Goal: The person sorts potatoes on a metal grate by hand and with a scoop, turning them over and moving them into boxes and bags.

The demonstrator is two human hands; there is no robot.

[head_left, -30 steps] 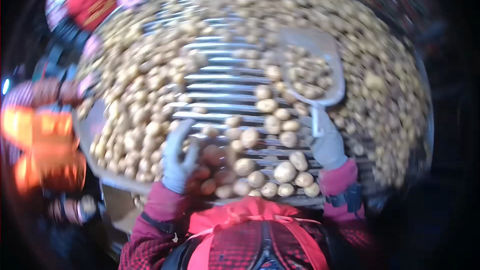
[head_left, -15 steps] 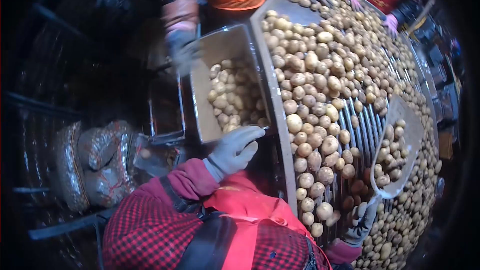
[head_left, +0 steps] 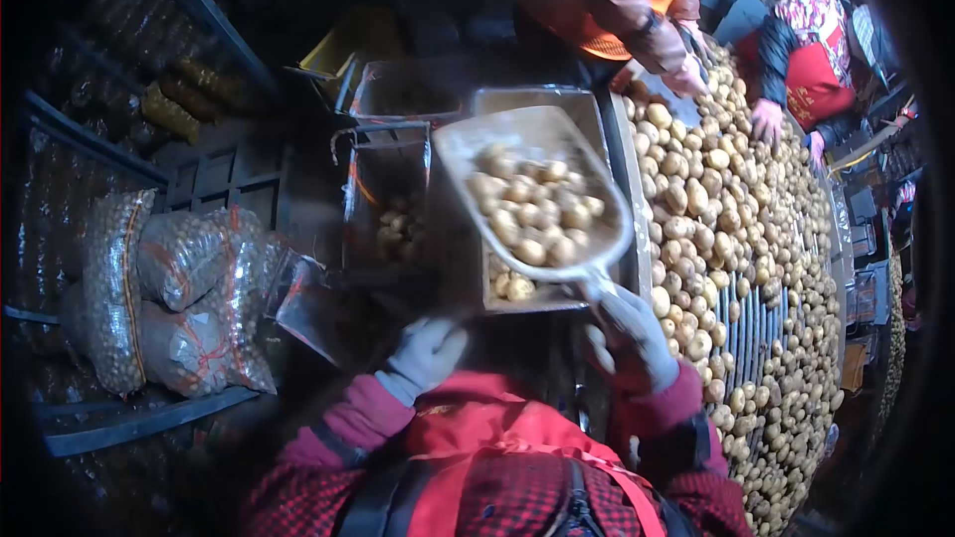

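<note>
My right hand [head_left: 637, 338], in a grey glove, is closed around the handle of a wide pale scoop [head_left: 487, 134]. Several potatoes [head_left: 537, 214] lie in the scoop, which hangs over an open box [head_left: 582, 107] and hides most of it. Other potatoes [head_left: 512, 286] show inside the box below the scoop's near edge. My left hand [head_left: 426, 353], also gloved, is held in front of the red apron, left of the scoop handle. It touches nothing visible, and its thumb stands apart from loosely bent fingers.
At right, a slatted table [head_left: 751, 323] bears a large spread of potatoes [head_left: 721, 199]. Two co-workers' gloved hands [head_left: 686, 78] [head_left: 766, 121] reach onto its far part. Left of the box stands another container [head_left: 386, 144] with potatoes. Filled clear sacks [head_left: 189, 288] lie at left beside a metal bar [head_left: 149, 423].
My right hand has brought the loaded scoop left from the potato table to above the box. My left hand has drawn back from the box's near edge. The view has shifted right.
</note>
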